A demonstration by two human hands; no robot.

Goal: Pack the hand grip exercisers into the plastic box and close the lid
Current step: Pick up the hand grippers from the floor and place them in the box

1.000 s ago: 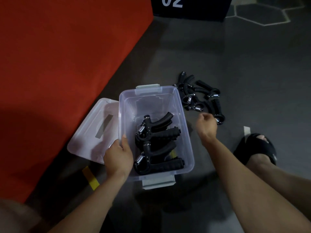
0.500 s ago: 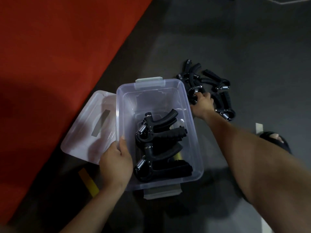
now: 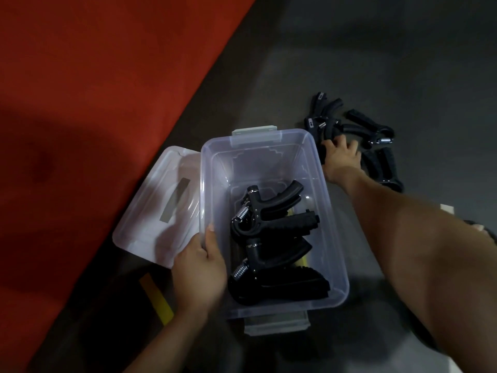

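A clear plastic box (image 3: 333,211) stands open on the dark floor with two black hand grip exercisers (image 3: 271,216) lying inside. My left hand (image 3: 200,267) grips the box's left rim, thumb over the edge. Its clear lid (image 3: 150,211) lies flat just left of the box. Several more black exercisers (image 3: 376,130) lie in a pile on the floor to the right of the box's far end. My right hand (image 3: 340,157) reaches into that pile and its fingers curl round one exerciser (image 3: 326,130), which still rests on the floor.
A large red mat (image 3: 94,90) fills the left side. A yellow tape strip (image 3: 157,300) lies on the floor near my left wrist. A foot in a black sandal (image 3: 481,230) shows at the right edge. Grey latches sit at both ends of the box.
My right hand has moved from beside the box out to the pile and closed on an exerciser. My left hand has stayed on the box rim. The view has tilted down.
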